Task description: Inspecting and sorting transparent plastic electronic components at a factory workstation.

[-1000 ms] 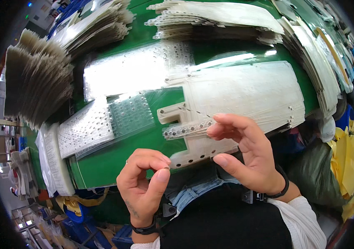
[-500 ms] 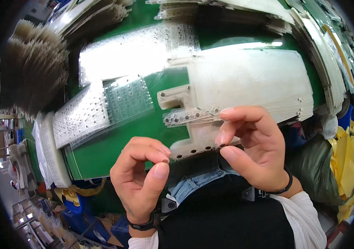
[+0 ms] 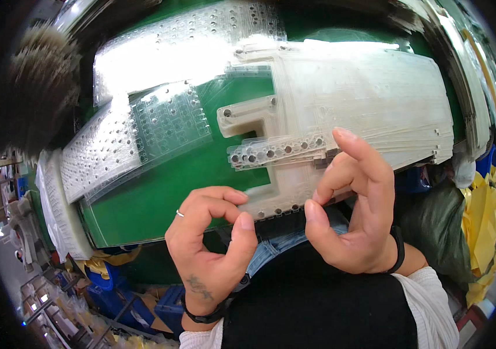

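A stack of translucent plastic sheets with a notched left side lies before me. Dark round spots run along its near lip. Just left of that lip, my left hand has thumb and forefinger apart, with nothing visible between them. At the lip's right end, thumb and a finger of my right hand come together; anything between them is too small to make out. Its uppermost finger is raised over the stack. A clear strip with several dark round pieces lies across the notch, beside small dark blocks.
Clear perforated sheets overlap on the green table at the left. A tall sheet stack stands far left, more sheets far right. Blue bins are below left; a dark bag and yellow material hang right.
My left thumb and forefinger have parted; the small dark piece at their tips no longer shows. My right uppermost finger has lifted. The view has shifted slightly.
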A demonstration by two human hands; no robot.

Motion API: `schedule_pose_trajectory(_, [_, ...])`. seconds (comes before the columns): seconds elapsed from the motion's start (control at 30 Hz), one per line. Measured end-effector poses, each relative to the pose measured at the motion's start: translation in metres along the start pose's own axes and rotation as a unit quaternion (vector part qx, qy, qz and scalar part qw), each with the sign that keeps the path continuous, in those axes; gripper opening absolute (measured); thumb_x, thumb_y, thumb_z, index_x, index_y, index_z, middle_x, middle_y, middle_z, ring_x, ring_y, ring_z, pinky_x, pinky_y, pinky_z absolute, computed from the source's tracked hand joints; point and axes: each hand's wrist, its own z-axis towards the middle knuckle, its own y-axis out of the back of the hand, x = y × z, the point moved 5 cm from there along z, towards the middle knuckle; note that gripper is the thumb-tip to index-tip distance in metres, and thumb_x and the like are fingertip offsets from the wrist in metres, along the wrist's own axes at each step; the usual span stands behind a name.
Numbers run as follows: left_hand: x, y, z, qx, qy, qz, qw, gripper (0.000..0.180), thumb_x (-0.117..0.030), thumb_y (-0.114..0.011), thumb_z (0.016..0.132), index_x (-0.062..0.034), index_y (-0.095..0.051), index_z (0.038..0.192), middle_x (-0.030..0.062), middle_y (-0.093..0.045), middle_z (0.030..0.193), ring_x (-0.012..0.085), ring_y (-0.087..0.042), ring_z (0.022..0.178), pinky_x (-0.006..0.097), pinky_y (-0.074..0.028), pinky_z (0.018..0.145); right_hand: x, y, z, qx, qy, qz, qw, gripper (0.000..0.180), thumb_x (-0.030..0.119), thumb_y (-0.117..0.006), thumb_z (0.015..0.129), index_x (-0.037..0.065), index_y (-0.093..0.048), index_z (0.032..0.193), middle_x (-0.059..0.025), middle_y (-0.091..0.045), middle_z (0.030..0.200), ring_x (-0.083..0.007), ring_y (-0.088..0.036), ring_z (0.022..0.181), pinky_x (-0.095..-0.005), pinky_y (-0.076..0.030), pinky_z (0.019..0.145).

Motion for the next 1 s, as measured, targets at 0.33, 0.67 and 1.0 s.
schedule_pose_trajectory(0.33, [0.0096,-0.0025,0.0001,0.001,0.041,-0.025,0.999,0.011,0.001,-0.068,0.068,-0.0022,-0.057,0.069,0.0093,-0.065,0.076,0.0169,-0.062,0.068,0.025,-0.046,0.065,-0.0032,-0.004,0.0021,0.005,0.011,-0.054,0.998,0.079,-0.004,-0.06,0.07,-0.011,-0.018,0.136,-0.003,-0.05,0.074,-0.0086,-0.046,0.064,-0.0177,-0.038,0.056])
schedule_pose_trajectory(0.67, [0.0102,-0.0032,0.0005,0.005,0.035,-0.023,0.999,0.012,0.002,-0.068,0.068,-0.0022,-0.057,0.068,0.0094,-0.065,0.076,0.0172,-0.062,0.068,0.026,-0.047,0.064,-0.0034,-0.0036,0.0022,0.016,0.0,-0.047,0.999,0.079,-0.004,-0.06,0.071,-0.01,-0.018,0.138,-0.0035,-0.05,0.074,-0.0089,-0.045,0.065,-0.0185,-0.037,0.057])
schedule_pose_trajectory(1.0, [0.0074,-0.0063,-0.0006,0.058,0.058,-0.002,0.997,0.01,0.001,-0.062,0.076,-0.0002,-0.053,0.074,0.0106,-0.06,0.085,0.0175,-0.057,0.082,0.028,-0.044,0.079,-0.003,-0.004,0.0023,0.038,-0.017,-0.037,0.998,0.077,-0.007,-0.06,0.073,-0.009,-0.019,0.138,-0.0037,-0.051,0.076,-0.009,-0.047,0.066,-0.0182,-0.039,0.058])
